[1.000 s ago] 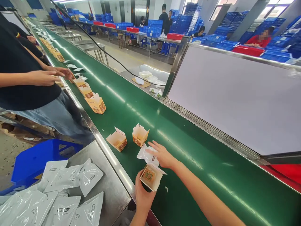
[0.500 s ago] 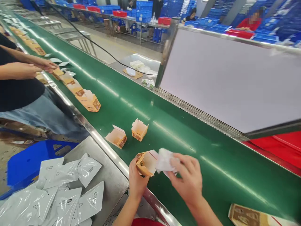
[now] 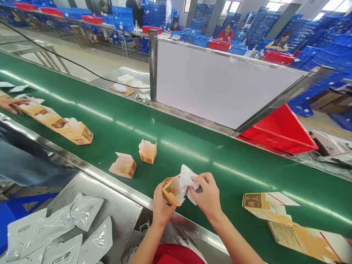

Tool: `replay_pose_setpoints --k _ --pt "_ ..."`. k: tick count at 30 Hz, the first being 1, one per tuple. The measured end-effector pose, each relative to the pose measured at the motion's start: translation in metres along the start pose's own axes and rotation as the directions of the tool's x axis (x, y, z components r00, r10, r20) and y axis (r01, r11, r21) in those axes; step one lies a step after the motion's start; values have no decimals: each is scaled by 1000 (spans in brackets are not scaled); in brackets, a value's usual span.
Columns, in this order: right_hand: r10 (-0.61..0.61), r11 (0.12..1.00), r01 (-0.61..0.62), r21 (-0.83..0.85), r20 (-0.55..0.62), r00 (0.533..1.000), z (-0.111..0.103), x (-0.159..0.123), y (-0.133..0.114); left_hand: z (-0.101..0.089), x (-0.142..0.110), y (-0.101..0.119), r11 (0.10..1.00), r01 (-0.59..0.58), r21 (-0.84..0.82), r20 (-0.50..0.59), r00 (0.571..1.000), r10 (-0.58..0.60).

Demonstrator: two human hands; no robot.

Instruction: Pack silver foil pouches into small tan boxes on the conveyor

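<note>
A green belt (image 3: 225, 157) runs across a hall stacked with blue crates (image 3: 316, 40), a white panel (image 3: 220, 84) standing along its far side. Over the belt's near edge my left hand (image 3: 161, 207) grips a small tan carton (image 3: 171, 190), printed brown, its open mouth turned to the right. My right hand (image 3: 207, 196) pinches a white pouch (image 3: 187, 181), crumpled, its end at the carton's mouth; how far inside it sits I cannot tell. Two more open cartons (image 3: 148, 151) stand on the belt to the left, both showing nothing inside. A row of cartons (image 3: 55, 123) lies further left, by another person's hand (image 3: 12, 105). Flattened cartons (image 3: 286, 223) lie to my right. About six pouches (image 3: 63, 234) rest on the steel table (image 3: 121, 209) below.
</note>
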State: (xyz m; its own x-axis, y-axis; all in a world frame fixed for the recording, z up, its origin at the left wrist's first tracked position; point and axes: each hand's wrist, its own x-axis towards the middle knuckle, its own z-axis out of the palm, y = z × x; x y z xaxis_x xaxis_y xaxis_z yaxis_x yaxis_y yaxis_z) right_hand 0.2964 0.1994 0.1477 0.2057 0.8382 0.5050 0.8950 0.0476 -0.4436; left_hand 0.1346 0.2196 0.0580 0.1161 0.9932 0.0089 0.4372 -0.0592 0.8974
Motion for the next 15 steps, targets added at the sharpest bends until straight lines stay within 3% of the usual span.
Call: replay_pose_setpoints --k 3,6,9,11,13,15 --pt "-95 995 97 -8 101 990 -3 -12 -9 5 -2 4 998 -39 49 57 998 37" --pt "-192 981 175 80 301 934 -13 -22 -21 6 -1 5 996 -16 91 50 999 12" --pt "-213 974 145 172 495 842 -23 -28 -28 6 -1 7 995 -17 95 85 996 9" --pt "-207 974 110 198 577 790 -23 -32 -27 8 -5 9 993 -92 72 150 985 81" --pt "-207 974 99 206 613 762 -18 -35 -19 13 -12 11 986 -165 32 239 959 153" --pt "-181 980 85 182 619 764 -15 -39 -4 19 -20 13 985 -171 -32 342 924 171"
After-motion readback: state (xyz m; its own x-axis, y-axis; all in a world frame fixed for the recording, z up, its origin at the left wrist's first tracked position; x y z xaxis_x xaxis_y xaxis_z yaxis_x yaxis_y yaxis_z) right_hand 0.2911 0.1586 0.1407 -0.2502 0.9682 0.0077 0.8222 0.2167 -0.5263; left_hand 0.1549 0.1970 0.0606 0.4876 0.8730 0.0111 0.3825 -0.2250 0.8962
